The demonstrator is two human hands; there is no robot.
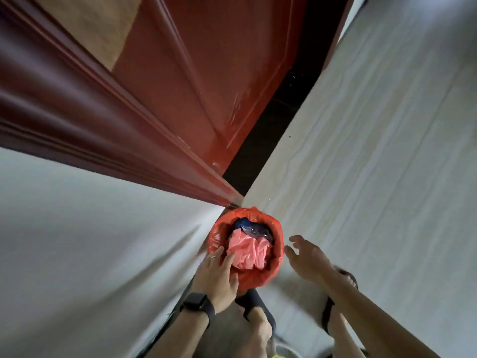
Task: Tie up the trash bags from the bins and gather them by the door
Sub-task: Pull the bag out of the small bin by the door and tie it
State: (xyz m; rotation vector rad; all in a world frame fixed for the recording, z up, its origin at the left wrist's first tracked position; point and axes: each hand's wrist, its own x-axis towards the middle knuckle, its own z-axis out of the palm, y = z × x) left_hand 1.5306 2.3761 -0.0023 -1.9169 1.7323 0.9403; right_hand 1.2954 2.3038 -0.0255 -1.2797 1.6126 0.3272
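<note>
The red trash bag [254,276] stands open-mouthed at the frame's 6 o'clock, in the corner just beside the red door [201,73], with crumpled pink plastic [247,251] inside. The left hand [215,277] lays nearly straight fingers [227,258] on its rim at 8 o'clock. The right hand [308,259] hovers at 3 o'clock, spread and empty.

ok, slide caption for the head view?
Left hand touches the red bag rim beside the door; open right hand hovers alongside.
</note>
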